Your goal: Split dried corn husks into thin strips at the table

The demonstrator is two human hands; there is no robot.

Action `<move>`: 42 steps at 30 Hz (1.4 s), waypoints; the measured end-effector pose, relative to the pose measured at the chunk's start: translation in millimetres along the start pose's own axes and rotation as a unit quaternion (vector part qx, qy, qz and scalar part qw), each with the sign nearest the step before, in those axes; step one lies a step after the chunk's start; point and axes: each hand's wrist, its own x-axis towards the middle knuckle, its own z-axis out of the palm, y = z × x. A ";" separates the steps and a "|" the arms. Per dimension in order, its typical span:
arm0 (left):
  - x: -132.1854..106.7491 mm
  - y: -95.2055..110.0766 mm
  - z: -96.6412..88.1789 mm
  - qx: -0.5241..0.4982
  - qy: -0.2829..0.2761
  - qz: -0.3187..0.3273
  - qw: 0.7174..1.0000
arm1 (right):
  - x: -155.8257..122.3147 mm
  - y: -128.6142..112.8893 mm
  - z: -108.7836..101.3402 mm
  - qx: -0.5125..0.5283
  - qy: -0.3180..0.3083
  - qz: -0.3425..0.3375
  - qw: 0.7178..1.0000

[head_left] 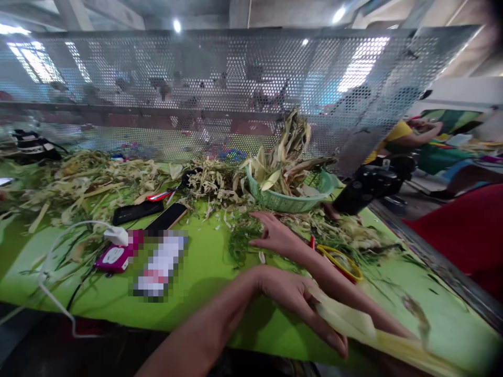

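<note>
My left hand (296,298) comes in from the lower left and crosses over my right forearm. It grips a pale corn husk strip (346,317) that trails off to the lower right. Beyond it, my right hand (271,233) is stretched out leftwards with thumb and fingers apart, holding nothing I can see. Its fingertips are beside a small heap of thin green strands (240,238) on the green table (208,272). A green plastic basket (279,201) full of dry husks (293,139) stands just behind that hand.
Loose husks (118,178) are strewn over the back left. Phones (167,217), a purple power bank (116,256) with a white cable (47,262) and a red cutter (159,196) lie leftwards. Yellow-handled scissors (341,262) lie by my right forearm. A perforated metal screen (188,94) closes the back.
</note>
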 end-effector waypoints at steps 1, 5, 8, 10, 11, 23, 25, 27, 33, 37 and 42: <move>-2.2 3.0 2.1 -0.001 0.003 -0.004 1.000 | 1.7 -0.6 6.7 -0.007 0.001 -0.004 1.000; -9.2 7.2 6.8 -0.006 0.019 -0.013 1.000 | 7.0 -5.8 25.8 -0.026 0.002 -0.009 1.000; -9.3 2.1 4.6 -0.007 0.016 -0.007 1.000 | 13.2 -11.3 27.4 -0.030 -0.006 0.000 1.000; -7.9 -1.5 2.0 -0.010 0.005 0.009 1.000 | 18.4 -16.3 19.2 -0.024 -0.008 0.010 1.000; -7.3 -2.6 0.8 -0.011 -0.002 0.018 1.000 | 20.8 -19.5 12.0 -0.019 -0.007 0.015 1.000; -6.8 -8.6 -3.2 0.036 0.031 0.049 0.998 | -7.1 -75.6 -145.5 0.237 0.297 0.093 0.920; -8.4 -8.3 -2.3 0.033 0.049 0.032 0.998 | -19.6 -79.2 -168.0 0.231 0.353 0.096 0.902; -10.1 -6.1 -0.6 0.021 0.072 0.034 0.997 | -33.7 -81.9 -188.6 0.218 0.404 0.096 0.883; -12.8 -2.6 3.6 0.024 0.104 0.007 0.994 | -76.2 -93.5 -232.9 0.187 0.523 0.063 0.829; -15.3 -5.8 1.6 0.056 0.124 0.024 0.990 | -91.9 -100.5 -245.3 0.174 0.545 0.054 0.819; -19.4 -5.2 -1.6 0.089 0.179 0.017 0.980 | -103.9 -104.7 -258.2 0.187 0.548 0.045 0.814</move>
